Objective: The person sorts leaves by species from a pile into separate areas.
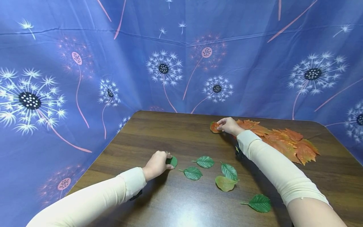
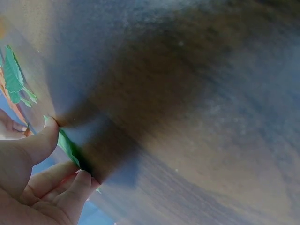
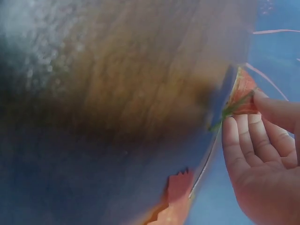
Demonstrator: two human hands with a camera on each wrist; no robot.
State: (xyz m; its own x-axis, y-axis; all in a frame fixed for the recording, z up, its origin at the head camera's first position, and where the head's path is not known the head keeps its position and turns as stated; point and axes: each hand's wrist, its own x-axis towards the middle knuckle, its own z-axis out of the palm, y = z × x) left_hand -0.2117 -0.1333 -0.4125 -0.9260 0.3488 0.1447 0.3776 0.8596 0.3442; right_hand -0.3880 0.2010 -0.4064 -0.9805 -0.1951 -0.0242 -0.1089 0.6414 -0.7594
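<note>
My left hand (image 1: pixel 157 164) is low over the left middle of the table, holding a green leaf (image 1: pixel 172 161) between thumb and fingers. In the left wrist view the thumb is on one end of this leaf (image 2: pixel 69 147) and the fingertips are at the other. Farther back, my right hand (image 1: pixel 229 126) pinches a small round orange leaf (image 1: pixel 215 127) with a greenish edge. Its green stem shows between thumb and fingers in the right wrist view, where the orange leaf (image 3: pixel 243 91) stands tilted. Whether either leaf touches the table is hard to tell.
Several green leaves (image 1: pixel 193 173) lie spread between the hands and toward the front right (image 1: pixel 260 203). One yellow-green leaf (image 1: pixel 225 184) touches a green leaf (image 1: pixel 229 171). A pile of orange maple-like leaves (image 1: pixel 283 142) covers the back right of the wooden table (image 1: pixel 158 132). Blue dandelion-print cloth (image 1: pixel 175 31) hangs behind.
</note>
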